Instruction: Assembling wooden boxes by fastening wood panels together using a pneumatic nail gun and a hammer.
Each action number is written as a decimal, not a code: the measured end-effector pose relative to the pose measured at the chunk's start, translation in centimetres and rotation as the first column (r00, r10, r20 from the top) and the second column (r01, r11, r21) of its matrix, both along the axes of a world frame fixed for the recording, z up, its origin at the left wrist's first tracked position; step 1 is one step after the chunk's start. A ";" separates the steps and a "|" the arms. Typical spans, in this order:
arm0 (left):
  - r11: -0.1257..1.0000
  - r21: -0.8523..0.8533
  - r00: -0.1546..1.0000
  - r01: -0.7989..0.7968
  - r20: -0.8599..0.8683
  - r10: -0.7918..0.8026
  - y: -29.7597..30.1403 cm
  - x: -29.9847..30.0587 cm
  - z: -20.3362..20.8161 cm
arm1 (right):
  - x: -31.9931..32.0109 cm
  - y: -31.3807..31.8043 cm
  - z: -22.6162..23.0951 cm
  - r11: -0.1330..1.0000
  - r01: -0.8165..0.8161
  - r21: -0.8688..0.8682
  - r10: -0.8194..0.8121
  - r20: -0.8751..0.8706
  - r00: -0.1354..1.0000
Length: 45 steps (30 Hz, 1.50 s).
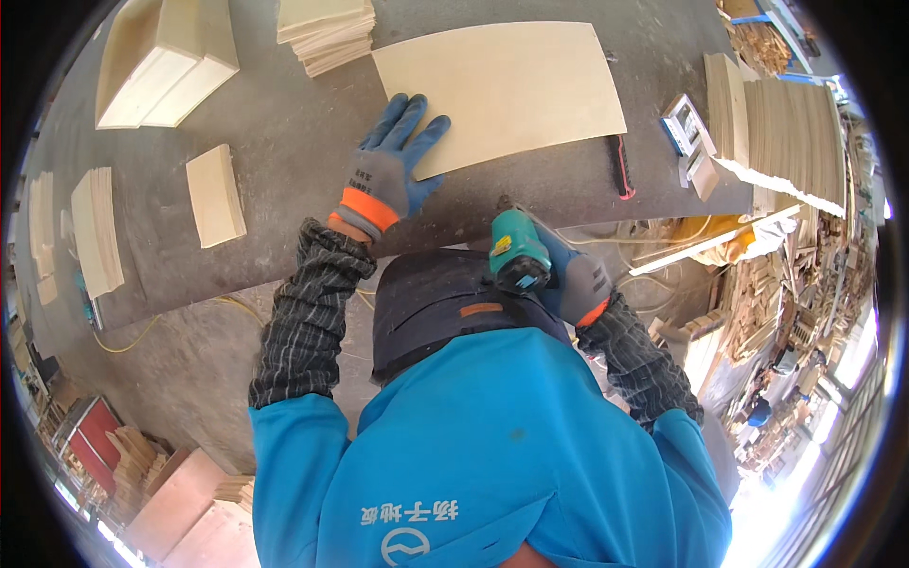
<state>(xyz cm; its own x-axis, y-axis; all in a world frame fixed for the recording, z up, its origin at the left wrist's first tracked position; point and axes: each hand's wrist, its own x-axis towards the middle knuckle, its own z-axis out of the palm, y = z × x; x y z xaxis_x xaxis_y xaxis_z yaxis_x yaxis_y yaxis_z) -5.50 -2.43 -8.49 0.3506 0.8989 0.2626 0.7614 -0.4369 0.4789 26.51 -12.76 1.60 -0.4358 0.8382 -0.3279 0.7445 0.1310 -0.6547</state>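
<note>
My left hand (393, 166), in a blue-and-grey glove with an orange cuff, lies with fingers stretched out over the left edge of a thin pale wooden board (507, 90). The board rests flat on a dark tabletop. In my right hand (578, 284), gloved the same way, is a teal handheld power tool (519, 248), its dark tip pointing toward the table's near edge. The fingers around its handle are partly hidden behind the tool's body. Just right of the board's near corner lies a red-and-black utility knife (621, 168).
Far left stands a pale wooden box (170, 66), beside a stack of thin boards (327, 33). Smaller wood pieces (216, 196) lie on the table's left. A tall board stack (786, 128) and a small metal-framed object (689, 133) stand at right. A yellow cord (128, 347) hangs below the table.
</note>
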 end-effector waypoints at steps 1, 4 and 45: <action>1.000 -0.006 1.000 -0.017 -0.020 0.017 0.0 -0.1 -0.1 | -0.3 -0.2 0.0 0.994 0.104 -0.029 -0.107 -0.135 0.985; 0.999 0.036 0.999 -0.001 0.051 0.000 0.0 -0.4 -0.3 | -0.8 0.0 0.6 0.982 0.185 -0.043 -0.187 -0.046 0.981; 0.993 0.109 0.941 0.047 0.329 -0.081 0.0 -0.6 -3.9 | -10.4 4.7 4.3 0.835 0.350 -0.424 -0.389 -0.004 0.921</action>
<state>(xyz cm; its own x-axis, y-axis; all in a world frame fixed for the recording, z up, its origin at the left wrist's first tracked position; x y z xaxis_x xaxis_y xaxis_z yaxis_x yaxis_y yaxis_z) -6.08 -2.41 -12.41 0.2843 0.8415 0.4595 0.5352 -0.5369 0.6521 16.16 -8.10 5.92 -0.1632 0.7415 -0.6508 0.6214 -0.4351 -0.6516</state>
